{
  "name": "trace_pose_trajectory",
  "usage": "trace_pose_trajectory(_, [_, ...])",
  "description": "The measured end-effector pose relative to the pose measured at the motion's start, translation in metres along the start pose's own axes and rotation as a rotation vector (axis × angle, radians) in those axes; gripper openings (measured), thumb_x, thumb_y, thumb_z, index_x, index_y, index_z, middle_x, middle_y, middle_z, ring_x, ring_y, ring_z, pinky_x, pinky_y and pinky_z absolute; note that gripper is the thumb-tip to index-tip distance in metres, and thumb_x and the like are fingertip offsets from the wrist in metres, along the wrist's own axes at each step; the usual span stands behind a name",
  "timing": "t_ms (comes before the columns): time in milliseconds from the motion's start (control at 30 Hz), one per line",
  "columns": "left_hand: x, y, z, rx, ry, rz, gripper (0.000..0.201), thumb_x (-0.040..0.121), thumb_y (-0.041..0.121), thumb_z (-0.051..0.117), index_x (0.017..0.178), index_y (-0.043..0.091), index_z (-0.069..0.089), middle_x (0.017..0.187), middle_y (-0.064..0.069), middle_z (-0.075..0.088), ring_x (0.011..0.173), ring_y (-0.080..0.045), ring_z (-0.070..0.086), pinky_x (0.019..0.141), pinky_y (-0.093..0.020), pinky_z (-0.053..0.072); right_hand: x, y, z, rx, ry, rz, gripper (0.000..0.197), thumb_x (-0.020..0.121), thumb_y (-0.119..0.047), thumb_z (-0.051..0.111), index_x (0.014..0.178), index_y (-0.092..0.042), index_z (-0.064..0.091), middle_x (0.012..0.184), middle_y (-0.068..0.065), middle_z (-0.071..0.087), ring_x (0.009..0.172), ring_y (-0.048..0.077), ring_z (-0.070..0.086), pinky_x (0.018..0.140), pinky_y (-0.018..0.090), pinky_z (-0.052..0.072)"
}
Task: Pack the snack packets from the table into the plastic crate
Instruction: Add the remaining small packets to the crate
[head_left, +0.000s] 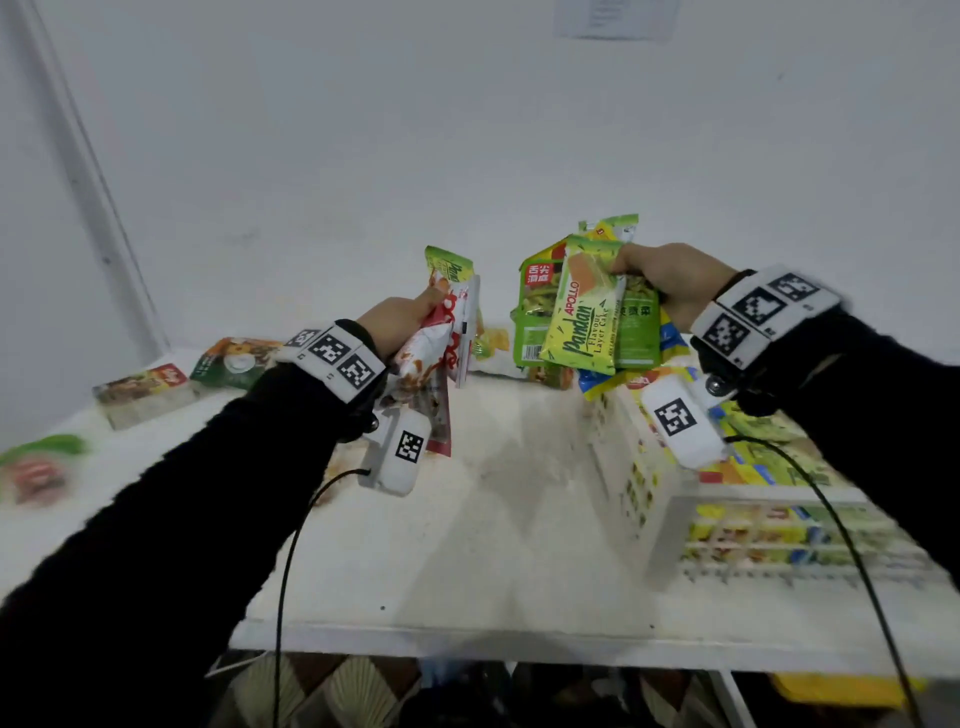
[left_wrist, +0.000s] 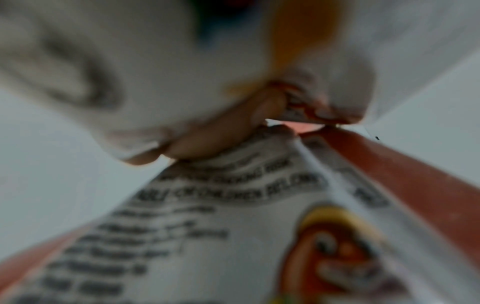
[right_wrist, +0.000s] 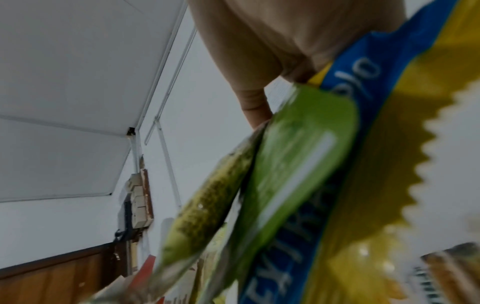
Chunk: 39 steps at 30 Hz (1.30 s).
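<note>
My left hand (head_left: 410, 317) grips a bunch of snack packets above the table: a red and white packet (head_left: 434, 358) and a green one (head_left: 449, 262) behind it. In the left wrist view the white printed packet (left_wrist: 207, 236) fills the frame under my fingers (left_wrist: 207, 142). My right hand (head_left: 660, 283) grips several green and yellow packets, with a Pandan layer cake packet (head_left: 582, 317) in front and a yellow and blue packet (right_wrist: 369, 164) behind. The white plastic crate (head_left: 634, 467) stands below my right hand, with packets inside.
More packets lie on the white table (head_left: 467, 545): a boxy packet (head_left: 143, 395) and a green one (head_left: 234, 361) at the back left, a blurred red and green one (head_left: 39, 467) at the left edge. A white wall stands behind the table.
</note>
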<state>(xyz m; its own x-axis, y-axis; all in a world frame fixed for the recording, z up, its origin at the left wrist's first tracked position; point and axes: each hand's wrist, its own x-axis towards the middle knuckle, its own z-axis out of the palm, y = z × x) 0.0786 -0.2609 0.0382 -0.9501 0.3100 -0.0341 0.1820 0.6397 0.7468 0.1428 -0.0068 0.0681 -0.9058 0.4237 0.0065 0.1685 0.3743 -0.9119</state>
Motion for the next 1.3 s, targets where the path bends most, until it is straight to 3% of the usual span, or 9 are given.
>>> trace_pose_trajectory(167, [-0.002,0.052,0.069,0.031,-0.092,0.105,0.068,0.093,0.058,0.022,0.089,0.0,0.058,0.092,-0.015,0.057,0.068,-0.018,0.05,0.065,-0.028,0.035,-0.017,0.034,-0.074,-0.106,0.107,0.046,0.018,0.071,-0.03,0.063,0.074,-0.015,0.055,0.081,0.007,0.059,0.081,0.028,0.059,0.099,0.045,0.047])
trace_pose_trajectory(300, [0.007,0.099,0.109,0.064,-0.131,0.148,0.065,0.094,0.056,0.023,0.092,0.0,0.057,0.097,-0.017,0.056,0.084,-0.023,0.049,0.075,-0.025,0.03,0.001,0.063,-0.123,-0.161,0.148,0.107,0.042,0.047,-0.037,0.065,0.075,-0.006,0.059,0.096,0.022,0.065,0.097,0.042,0.063,0.094,0.059,0.046])
trace_pose_trajectory(433, [0.026,0.141,0.14,0.091,-0.174,0.187,0.072,0.095,0.054,0.023,0.112,-0.007,0.058,0.116,-0.021,0.058,0.087,-0.021,0.047,0.078,-0.024,0.029,0.016,0.077,-0.156,-0.25,0.161,0.134,0.031,0.065,-0.035,0.064,0.075,-0.006,0.058,0.107,0.027,0.065,0.098,0.04,0.063,0.095,0.055,0.046])
trace_pose_trajectory(567, [0.052,0.179,0.164,0.12,-0.205,0.218,0.072,0.095,0.055,0.025,0.105,-0.007,0.06,0.114,-0.023,0.059,0.083,-0.023,0.049,0.076,-0.024,0.03,0.025,0.085,-0.176,-0.313,0.141,0.187,0.021,0.081,-0.026,0.061,0.074,-0.007,0.058,0.103,0.023,0.065,0.091,0.033,0.061,0.098,0.048,0.046])
trace_pose_trajectory(667, [0.068,0.202,0.186,0.141,-0.223,0.219,0.07,0.095,0.055,0.025,0.102,-0.006,0.06,0.113,-0.023,0.058,0.081,-0.025,0.05,0.079,-0.026,0.034,0.038,0.102,-0.186,-0.318,0.071,0.22,0.018,0.083,-0.022,0.06,0.075,-0.006,0.059,0.093,0.019,0.064,0.085,0.031,0.059,0.094,0.043,0.046])
trace_pose_trajectory(967, [0.09,0.216,0.246,0.347,-0.321,0.07,0.069,0.096,0.051,0.025,0.127,-0.006,0.048,0.133,-0.021,0.05,0.121,-0.032,0.049,0.099,-0.03,0.034,0.071,0.161,-0.193,-0.077,-0.238,0.327,0.021,0.092,-0.007,0.043,0.076,-0.001,0.056,0.053,0.007,0.063,0.056,0.022,0.058,0.064,0.028,0.049])
trace_pose_trajectory(1067, [0.093,0.213,0.257,0.338,-0.354,-0.013,0.071,0.095,0.055,0.023,0.13,-0.002,0.047,0.138,-0.02,0.047,0.126,-0.031,0.045,0.106,-0.032,0.03,0.08,0.179,-0.186,-0.011,-0.419,0.406,0.02,0.094,-0.009,0.04,0.082,-0.002,0.055,0.059,0.007,0.063,0.053,0.02,0.061,0.057,0.024,0.054])
trace_pose_trajectory(1133, [0.091,0.211,0.264,0.312,-0.387,-0.08,0.07,0.095,0.054,0.021,0.135,0.0,0.042,0.144,-0.017,0.04,0.131,-0.03,0.041,0.109,-0.032,0.028,0.083,0.187,-0.18,-0.181,-0.559,0.459,0.018,0.094,-0.019,0.045,0.088,-0.004,0.054,0.068,0.008,0.057,0.059,0.021,0.055,0.052,0.022,0.051])
trace_pose_trajectory(1300, [0.084,0.207,0.284,0.174,-0.288,-0.175,0.065,0.097,0.05,0.022,0.145,0.006,0.025,0.153,-0.014,0.023,0.139,-0.026,0.027,0.108,-0.028,0.026,0.087,0.184,-0.185,-0.9,-0.619,0.088,0.045,0.088,-0.045,0.055,0.103,-0.003,0.056,0.101,0.016,0.056,0.082,0.021,0.051,0.05,0.014,0.044])
